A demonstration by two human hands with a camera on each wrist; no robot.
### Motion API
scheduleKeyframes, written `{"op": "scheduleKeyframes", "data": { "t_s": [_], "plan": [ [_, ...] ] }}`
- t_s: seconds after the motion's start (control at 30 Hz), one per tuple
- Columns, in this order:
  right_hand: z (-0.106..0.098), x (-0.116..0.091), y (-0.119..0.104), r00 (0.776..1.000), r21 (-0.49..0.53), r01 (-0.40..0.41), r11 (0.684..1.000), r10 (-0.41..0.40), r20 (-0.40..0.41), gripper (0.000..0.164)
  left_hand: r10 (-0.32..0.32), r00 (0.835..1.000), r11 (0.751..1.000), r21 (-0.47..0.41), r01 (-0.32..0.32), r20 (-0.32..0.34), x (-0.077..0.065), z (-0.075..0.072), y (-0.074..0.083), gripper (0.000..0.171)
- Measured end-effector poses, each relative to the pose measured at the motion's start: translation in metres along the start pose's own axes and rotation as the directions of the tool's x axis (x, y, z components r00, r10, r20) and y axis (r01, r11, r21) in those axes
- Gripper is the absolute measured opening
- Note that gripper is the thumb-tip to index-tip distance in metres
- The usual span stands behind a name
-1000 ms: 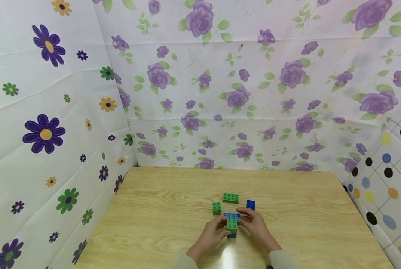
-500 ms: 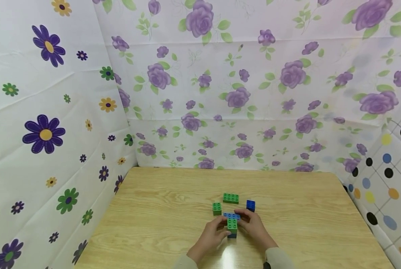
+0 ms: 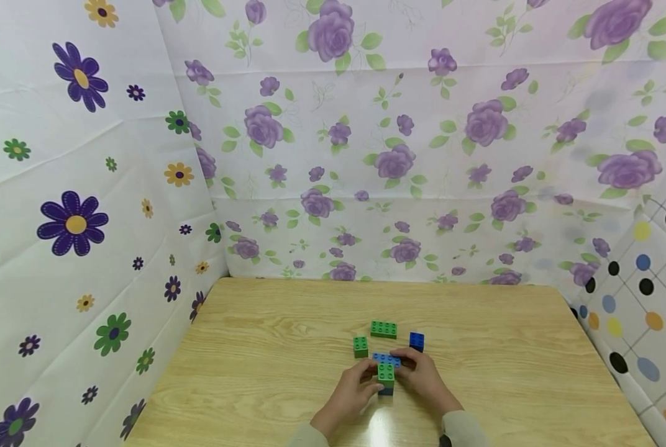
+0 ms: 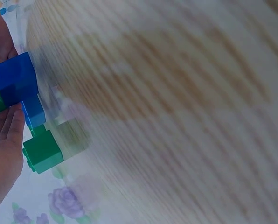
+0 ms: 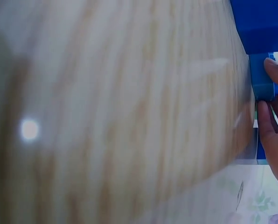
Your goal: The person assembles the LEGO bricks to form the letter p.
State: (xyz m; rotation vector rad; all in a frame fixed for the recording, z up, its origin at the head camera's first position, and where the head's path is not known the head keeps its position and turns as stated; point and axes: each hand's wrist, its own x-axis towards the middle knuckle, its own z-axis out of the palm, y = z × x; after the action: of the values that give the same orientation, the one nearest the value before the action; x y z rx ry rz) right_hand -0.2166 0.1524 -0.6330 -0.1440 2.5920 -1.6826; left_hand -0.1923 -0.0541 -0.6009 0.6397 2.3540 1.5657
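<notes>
In the head view, a green brick (image 3: 386, 371) sits on a dark blue brick (image 3: 387, 392), forming a small stack. My left hand (image 3: 347, 392) holds this stack from the left, its thumb near the front. Just behind the stack lies a longer light blue brick (image 3: 386, 359). My right hand (image 3: 424, 380) pinches that brick's right part; the right wrist view shows thumb and finger on the light blue brick (image 5: 261, 77), close beside the dark blue brick (image 5: 262, 28). The stack partly hides the light blue brick, so I cannot tell whether they touch.
Beyond the hands, a small green brick (image 3: 360, 346) lies at left, a longer green brick (image 3: 383, 329) at the back, and a small blue brick (image 3: 416, 341) at right, near my right fingers. Patterned cloths stand around the wooden table (image 3: 266, 347).
My right hand has come slightly nearer and to the left, onto the light blue brick. That brick has shifted a little right and turned slightly. The left hand and stack are nearly still.
</notes>
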Motion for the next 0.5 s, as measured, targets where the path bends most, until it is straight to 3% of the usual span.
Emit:
{"op": "scheduleKeyframes", "data": {
  "t_s": [0.2, 0.5],
  "plan": [
    [-0.004, -0.002, -0.001, 1.000, -0.008, -0.031, 0.999, 0.031, -0.002, 0.031, -0.029, 1.000, 1.000, -0.005, 0.029, 0.006, 0.001, 0.000, -0.001, 0.032],
    [-0.016, -0.007, -0.009, 1.000, -0.021, -0.003, 1.000, 0.002, -0.013, 0.032, -0.031, 1.000, 0.999, -0.027, 0.031, 0.003, 0.001, 0.001, -0.002, 0.033]
  ]
}}
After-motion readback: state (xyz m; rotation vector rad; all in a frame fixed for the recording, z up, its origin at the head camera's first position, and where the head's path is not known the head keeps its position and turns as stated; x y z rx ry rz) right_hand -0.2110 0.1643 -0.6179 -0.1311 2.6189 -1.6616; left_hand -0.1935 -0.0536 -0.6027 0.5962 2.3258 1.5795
